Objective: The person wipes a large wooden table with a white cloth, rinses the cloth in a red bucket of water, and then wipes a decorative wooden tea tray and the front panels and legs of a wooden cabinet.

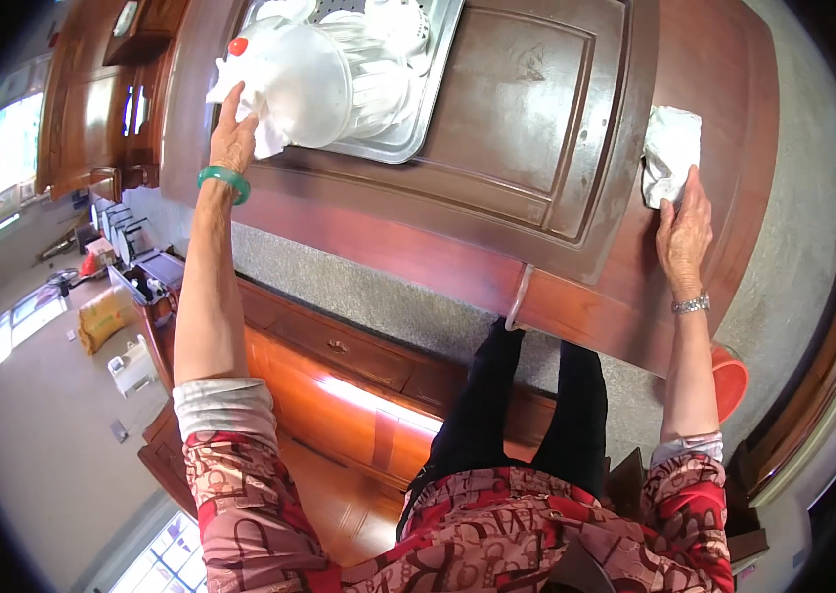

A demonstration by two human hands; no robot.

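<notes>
Fingers of my left hand (232,144), with a green bangle at the wrist, hold a crumpled white cloth or tissue (269,137). It lies against a translucent white plastic container (310,85) that rests on its side on a metal tray (407,152). A small red ball-like piece (237,47) shows at the container's far left. White cups or dishes (381,81) fill the tray beside it. On the right, my right hand (687,230) grips the near end of a folded white cloth (673,152), flat on the reddish wooden tabletop (714,81).
A dark brown raised panel (507,96) covers the middle of the table. A pale curved strip (519,296) hangs over its front edge. Below right stands an orange-red bucket (729,382). Behind me is a wooden bench or cabinet (329,370); a yellow sack (102,319) lies left.
</notes>
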